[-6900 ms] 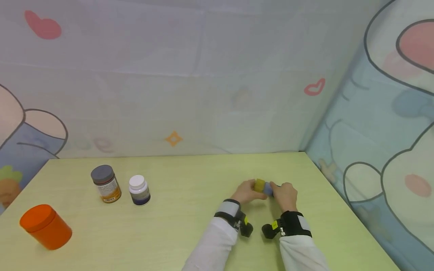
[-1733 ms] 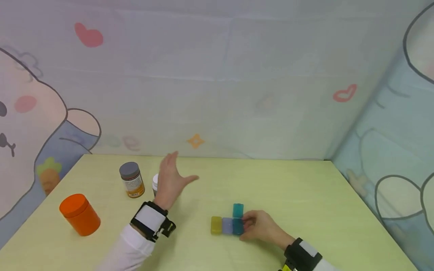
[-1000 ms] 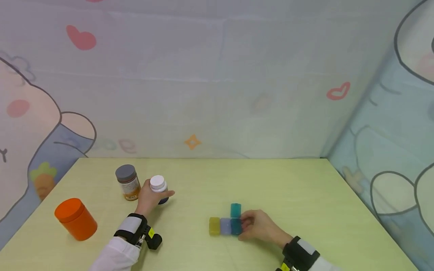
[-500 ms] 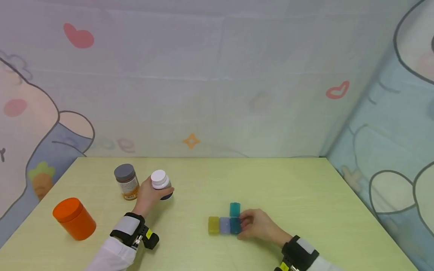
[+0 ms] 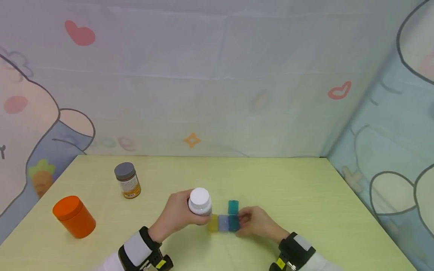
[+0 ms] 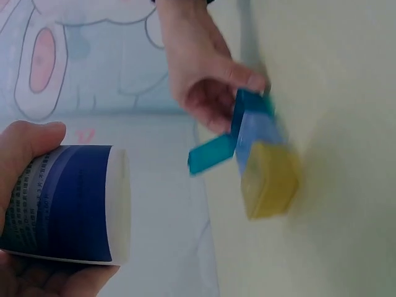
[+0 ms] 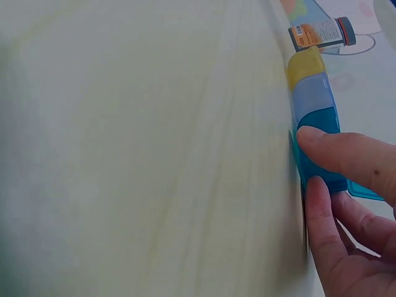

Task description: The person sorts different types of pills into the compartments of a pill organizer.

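The left hand (image 5: 178,213) gripped the white-capped bottle (image 5: 200,206) near the yellow end of the pill organizer (image 5: 223,223), while the right hand (image 5: 257,223) pinched the organizer's dark teal end, where the teal lid (image 5: 233,207) stood open. The grey-capped bottle (image 5: 128,181) and orange jar (image 5: 74,218) stood well left of the organizer. A low swing of the held bottle could have knocked the organizer askew, since fingertips alone seemed to steady it.
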The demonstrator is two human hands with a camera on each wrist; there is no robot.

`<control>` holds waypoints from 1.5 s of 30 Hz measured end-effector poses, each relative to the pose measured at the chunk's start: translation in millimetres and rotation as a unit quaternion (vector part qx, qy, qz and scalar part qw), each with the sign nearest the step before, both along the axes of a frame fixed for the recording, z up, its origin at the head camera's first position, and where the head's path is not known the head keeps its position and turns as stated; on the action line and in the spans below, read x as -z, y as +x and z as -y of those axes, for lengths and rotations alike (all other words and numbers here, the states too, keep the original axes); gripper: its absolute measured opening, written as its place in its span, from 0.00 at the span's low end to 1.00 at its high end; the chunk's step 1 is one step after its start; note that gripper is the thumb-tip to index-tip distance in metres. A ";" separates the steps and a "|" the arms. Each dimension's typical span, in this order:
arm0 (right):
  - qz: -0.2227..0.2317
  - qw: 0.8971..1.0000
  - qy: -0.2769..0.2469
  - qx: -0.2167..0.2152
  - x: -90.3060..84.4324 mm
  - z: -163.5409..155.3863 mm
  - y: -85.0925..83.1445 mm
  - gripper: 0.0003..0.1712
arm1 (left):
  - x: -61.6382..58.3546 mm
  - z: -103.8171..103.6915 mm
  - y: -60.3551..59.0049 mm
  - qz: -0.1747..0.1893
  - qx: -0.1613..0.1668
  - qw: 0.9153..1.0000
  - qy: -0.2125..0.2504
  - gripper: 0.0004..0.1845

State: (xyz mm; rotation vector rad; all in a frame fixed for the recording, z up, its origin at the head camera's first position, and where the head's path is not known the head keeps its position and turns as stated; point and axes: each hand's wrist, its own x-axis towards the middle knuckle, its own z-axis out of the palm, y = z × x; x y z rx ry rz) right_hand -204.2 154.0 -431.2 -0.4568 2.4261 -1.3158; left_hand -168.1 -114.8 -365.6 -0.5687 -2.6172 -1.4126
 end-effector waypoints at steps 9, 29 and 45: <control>-0.009 1.000 0.010 0.002 0.6 4.4 -1.7 0.27 | 26.0 -35.2 36.5 0.101 0.120 0.987 0.042 0.22; -0.019 1.000 0.015 0.005 -0.6 7.6 -1.3 0.29 | 70.1 -46.3 48.7 0.233 0.141 0.962 0.029 0.16; -0.085 0.989 -0.068 -0.105 -18.6 14.1 68.1 0.30 | 69.6 -44.2 46.5 0.191 0.156 0.968 0.045 0.14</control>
